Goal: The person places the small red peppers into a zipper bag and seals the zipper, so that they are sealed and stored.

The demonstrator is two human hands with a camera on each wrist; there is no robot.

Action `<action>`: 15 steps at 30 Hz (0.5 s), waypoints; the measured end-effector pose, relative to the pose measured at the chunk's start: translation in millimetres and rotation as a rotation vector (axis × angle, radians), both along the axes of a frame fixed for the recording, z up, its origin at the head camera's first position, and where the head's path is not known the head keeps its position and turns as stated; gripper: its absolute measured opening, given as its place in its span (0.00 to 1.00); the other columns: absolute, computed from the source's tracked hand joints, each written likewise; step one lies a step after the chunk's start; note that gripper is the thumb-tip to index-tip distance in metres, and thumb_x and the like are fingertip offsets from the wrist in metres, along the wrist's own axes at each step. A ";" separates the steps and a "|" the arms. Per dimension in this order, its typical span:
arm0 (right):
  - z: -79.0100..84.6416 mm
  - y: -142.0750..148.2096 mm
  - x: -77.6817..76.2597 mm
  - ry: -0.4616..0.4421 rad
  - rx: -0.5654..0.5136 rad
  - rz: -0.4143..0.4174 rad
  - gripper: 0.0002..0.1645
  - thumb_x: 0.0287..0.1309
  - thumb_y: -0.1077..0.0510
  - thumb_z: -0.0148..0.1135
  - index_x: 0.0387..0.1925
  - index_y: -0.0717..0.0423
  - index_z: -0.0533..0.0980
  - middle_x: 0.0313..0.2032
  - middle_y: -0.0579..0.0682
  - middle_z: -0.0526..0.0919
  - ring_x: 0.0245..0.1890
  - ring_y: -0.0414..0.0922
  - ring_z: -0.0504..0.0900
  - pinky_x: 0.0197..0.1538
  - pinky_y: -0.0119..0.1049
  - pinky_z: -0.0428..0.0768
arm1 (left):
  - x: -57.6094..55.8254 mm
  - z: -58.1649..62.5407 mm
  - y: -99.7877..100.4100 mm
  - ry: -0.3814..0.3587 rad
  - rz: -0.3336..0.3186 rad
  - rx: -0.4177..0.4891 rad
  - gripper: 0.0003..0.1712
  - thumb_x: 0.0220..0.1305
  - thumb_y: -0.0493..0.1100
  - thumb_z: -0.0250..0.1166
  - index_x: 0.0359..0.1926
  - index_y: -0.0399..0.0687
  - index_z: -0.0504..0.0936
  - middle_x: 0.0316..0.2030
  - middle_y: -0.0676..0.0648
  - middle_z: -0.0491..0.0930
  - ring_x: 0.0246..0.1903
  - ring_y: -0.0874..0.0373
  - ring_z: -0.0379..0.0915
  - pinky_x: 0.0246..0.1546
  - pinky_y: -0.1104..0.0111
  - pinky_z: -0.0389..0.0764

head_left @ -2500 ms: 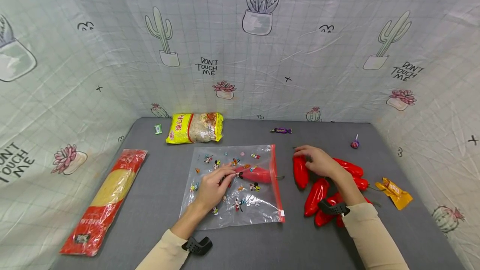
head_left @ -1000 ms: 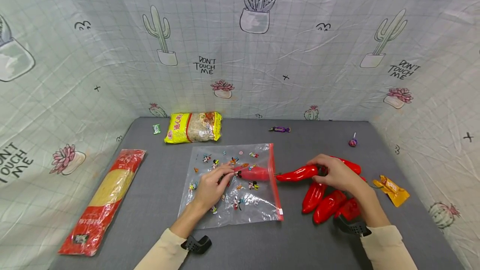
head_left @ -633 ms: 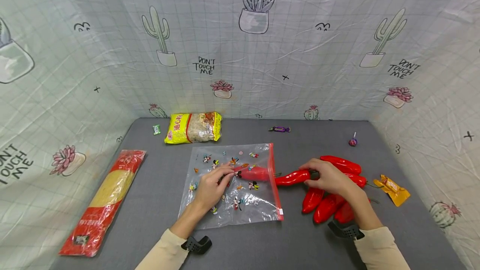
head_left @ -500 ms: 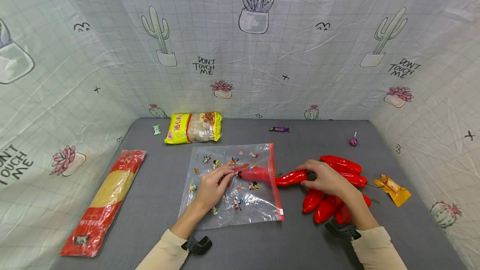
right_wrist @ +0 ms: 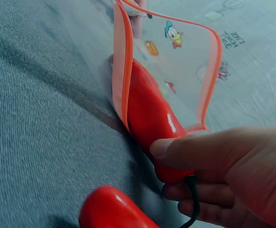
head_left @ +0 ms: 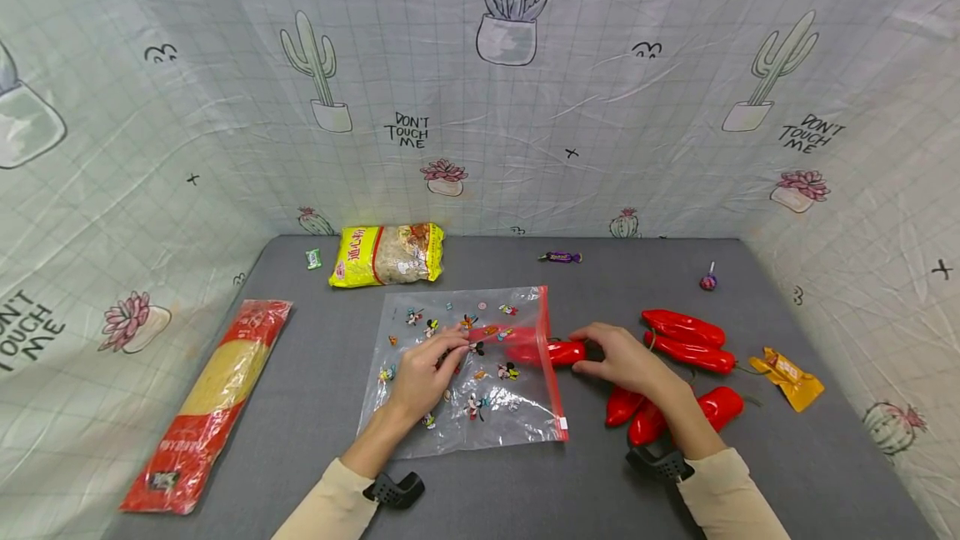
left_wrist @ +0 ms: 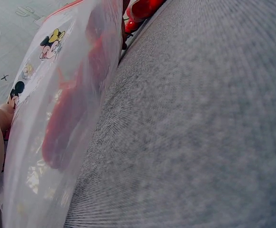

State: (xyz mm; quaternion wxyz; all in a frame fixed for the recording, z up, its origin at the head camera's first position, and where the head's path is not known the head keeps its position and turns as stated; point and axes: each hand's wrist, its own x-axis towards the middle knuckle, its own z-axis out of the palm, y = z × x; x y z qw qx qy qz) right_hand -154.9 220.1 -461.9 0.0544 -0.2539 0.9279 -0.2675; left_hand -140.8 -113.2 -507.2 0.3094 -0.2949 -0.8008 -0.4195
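A clear zip bag [head_left: 517,415] with cartoon prints lies on the table, its red-edged mouth facing right. My left hand [head_left: 422,379] pinches the bag's upper sheet and raises it. My right hand [head_left: 624,363] grips a glossy red chili pepper [head_left: 567,352] by its stem end. That pepper's tip is inside the bag; in the right wrist view the red zip edge [right_wrist: 122,71] gapes around the held pepper [right_wrist: 150,111]. Through the plastic in the left wrist view, a red pepper [left_wrist: 66,126] shows inside. The left fingertips are partly hidden.
Several loose red peppers [head_left: 684,328] lie to the right, some beneath the right forearm. A yellow bag of pasta [head_left: 397,257] stands at the back, a long red noodle pack [head_left: 217,394] at left. Candies lie around, including an orange-wrapped one [head_left: 787,377] and a lollipop [head_left: 708,280].
My right hand has taken a pepper from the right-hand group, turned it sideways and slid it leftward partway into the bag. My left hand keeps its place on the bag.
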 end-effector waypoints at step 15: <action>-8.2 -17.3 -2.8 0.008 -0.110 -0.002 0.23 0.50 0.55 0.70 0.49 0.55 0.77 0.44 0.46 0.81 0.43 0.43 0.82 0.49 0.41 0.83 | -0.7 0.0 0.4 0.002 0.007 -0.003 0.06 0.55 0.34 0.67 0.36 0.42 0.84 0.39 0.44 0.86 0.47 0.46 0.81 0.50 0.53 0.81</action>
